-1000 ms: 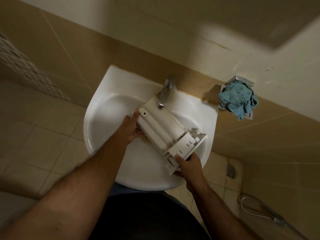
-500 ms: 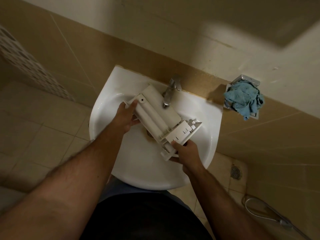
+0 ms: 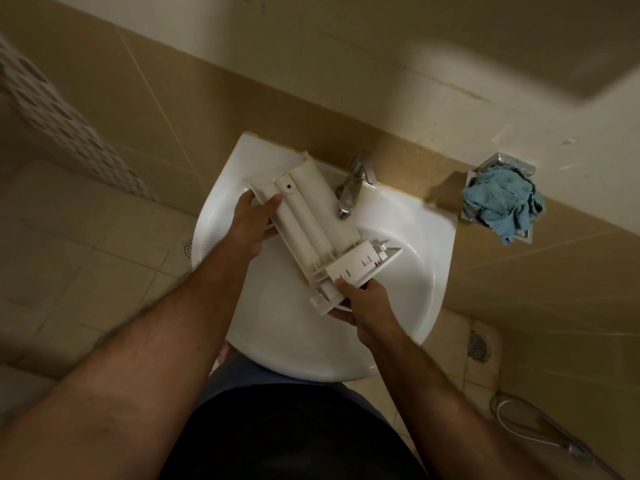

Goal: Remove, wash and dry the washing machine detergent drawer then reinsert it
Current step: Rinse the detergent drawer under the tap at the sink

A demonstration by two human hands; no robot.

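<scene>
We hold the white detergent drawer (image 3: 311, 220) upside down over the white wall-mounted washbasin (image 3: 415, 271), its long body running from about 11 o'clock down to its front panel at 4 o'clock. Our left hand (image 3: 251, 223) grips the drawer's long side edge at 9 o'clock, thumb on the underside, while our right hand (image 3: 362, 301) clasps the panel end at 5 o'clock, thumb pressed on the panel's back. The chrome tap (image 3: 351, 188) sits just beside the drawer at 1 o'clock. A brownish stain shows in the bowl beneath the drawer. The wall is beige tile below pale plaster; at 3 o'clock a metal wall holder (image 3: 498, 168) carries a crumpled blue cloth (image 3: 502, 202). The tiled floor (image 3: 104, 271) has a round floor drain (image 3: 479, 346) at 4 o'clock, and a hose (image 3: 530, 431) lies at 5 o'clock.
</scene>
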